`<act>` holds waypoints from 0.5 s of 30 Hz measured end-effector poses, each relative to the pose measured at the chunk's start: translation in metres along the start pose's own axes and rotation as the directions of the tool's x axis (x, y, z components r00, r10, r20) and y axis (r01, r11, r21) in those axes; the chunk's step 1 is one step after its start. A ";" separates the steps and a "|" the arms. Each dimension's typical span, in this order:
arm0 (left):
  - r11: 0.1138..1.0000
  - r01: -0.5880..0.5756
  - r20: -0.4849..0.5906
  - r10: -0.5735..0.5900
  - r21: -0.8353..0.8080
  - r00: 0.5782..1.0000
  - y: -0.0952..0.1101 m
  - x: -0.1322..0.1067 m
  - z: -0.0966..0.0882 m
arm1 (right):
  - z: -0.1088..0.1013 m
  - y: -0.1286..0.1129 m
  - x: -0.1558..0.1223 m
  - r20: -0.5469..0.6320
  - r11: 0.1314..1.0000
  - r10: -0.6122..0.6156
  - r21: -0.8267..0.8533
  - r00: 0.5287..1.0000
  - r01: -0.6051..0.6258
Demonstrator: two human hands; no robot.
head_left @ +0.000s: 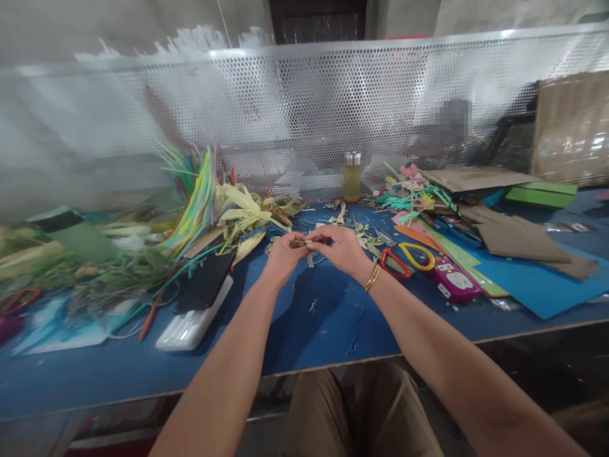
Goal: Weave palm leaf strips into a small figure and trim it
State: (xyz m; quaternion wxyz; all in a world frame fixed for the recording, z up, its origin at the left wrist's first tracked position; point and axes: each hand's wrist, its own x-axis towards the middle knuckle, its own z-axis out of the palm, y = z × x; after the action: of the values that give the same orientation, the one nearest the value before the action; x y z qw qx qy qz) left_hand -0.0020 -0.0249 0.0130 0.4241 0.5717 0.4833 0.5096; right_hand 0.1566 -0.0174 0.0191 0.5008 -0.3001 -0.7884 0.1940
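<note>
- Blue bench [309, 336] strewn with scraps carries everything.
- Left hand [284, 255] and right hand [340, 251] meet just above it, the fingers of both pinched on a small dry strip [307, 244].
- Scissors [406, 259] lie just right of the right hand.
- Leaf pile [238, 214] lies behind the left hand.
- Bottle [352, 174] stands farther back.

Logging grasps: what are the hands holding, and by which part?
The left hand and right hand pinch one small pale strip between fingertips, seemingly each near one end.
</note>
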 end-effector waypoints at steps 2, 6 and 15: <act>1.000 0.008 -0.021 -0.008 -0.015 1.000 0.001 -0.001 0.000 | 0.001 0.000 0.000 0.003 0.999 0.031 0.038 1.000 -0.031; 0.997 0.050 -0.028 -0.052 -0.062 0.998 0.001 -0.001 0.000 | 0.001 0.001 0.000 0.005 0.996 0.075 0.050 0.997 -0.075; 0.940 0.151 0.097 -0.126 -0.307 0.987 -0.005 0.004 -0.001 | 0.001 0.003 -0.001 -0.071 0.993 0.119 -0.013 0.990 -0.121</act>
State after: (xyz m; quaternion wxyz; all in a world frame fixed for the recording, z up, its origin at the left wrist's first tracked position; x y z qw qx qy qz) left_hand -0.0041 -0.0203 0.0087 0.5624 0.4804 0.4188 0.5268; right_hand 0.1566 -0.0158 0.0157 0.5131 -0.3579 -0.7524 0.2063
